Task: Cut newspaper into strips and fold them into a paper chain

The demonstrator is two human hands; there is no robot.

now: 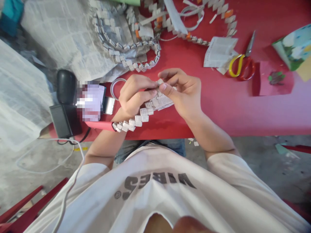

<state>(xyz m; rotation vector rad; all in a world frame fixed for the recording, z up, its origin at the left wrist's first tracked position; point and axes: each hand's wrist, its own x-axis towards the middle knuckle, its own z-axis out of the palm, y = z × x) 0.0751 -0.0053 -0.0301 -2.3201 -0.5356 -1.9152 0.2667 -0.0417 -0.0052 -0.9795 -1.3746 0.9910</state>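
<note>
A zigzag chain of folded newspaper strips (138, 120) runs up from the red table (218, 119) to between my hands. My left hand (136, 92) pinches its upper end with thumb and forefinger. From the other side, my right hand (183, 92) closes thumb and fingers on the same end, fingertips almost meeting the left ones. Under the right thumb a flat piece of folded newsprint (164, 102) shows; the palm hides part of it. The chain's lower end goes into a pink sleeve-like piece (100, 125) over my left forearm.
Longer paper chains (121, 60) lie on newspaper (58, 35) at the back left. Scissors (243, 64) with yellow and red handles, folded newsprint (220, 53) and a pink paper (275, 81) lie right. A black adapter (60, 121), a mouse-like black object (66, 85) and a tape roll (116, 89) are left.
</note>
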